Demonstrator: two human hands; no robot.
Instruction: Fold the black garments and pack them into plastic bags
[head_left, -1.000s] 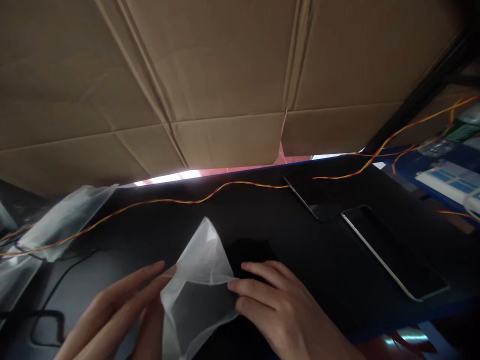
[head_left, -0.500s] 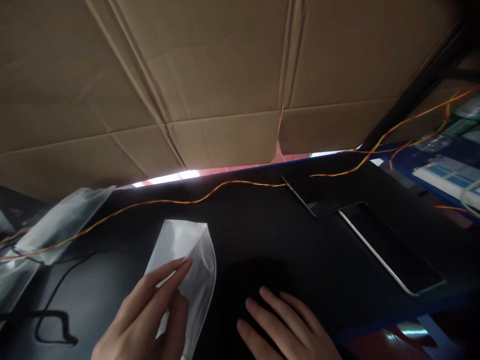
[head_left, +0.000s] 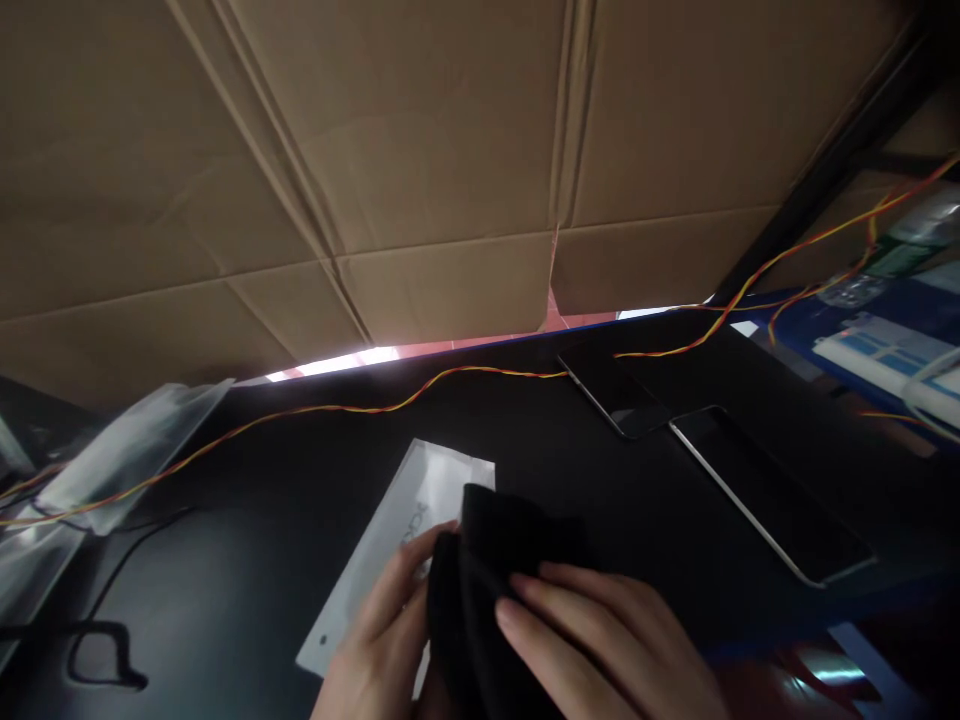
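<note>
At six o'clock, the left hand (head_left: 379, 635) grips a soft, folded black cloth (head_left: 487, 590) in bent fingers, the right hand (head_left: 607, 640) lays its fingers on it from four o'clock, whether gripping I cannot tell, and a flat, translucent white plastic bag (head_left: 401, 510) lies towards ten.

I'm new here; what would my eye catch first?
Probably the large brown cardboard sheet, across the upper half. At bottom centre, the left hand and right hand hold a black cloth-like bundle, partly hiding a pale plastic bag. A twisted red-and-yellow wire crosses the black tabletop.
</note>
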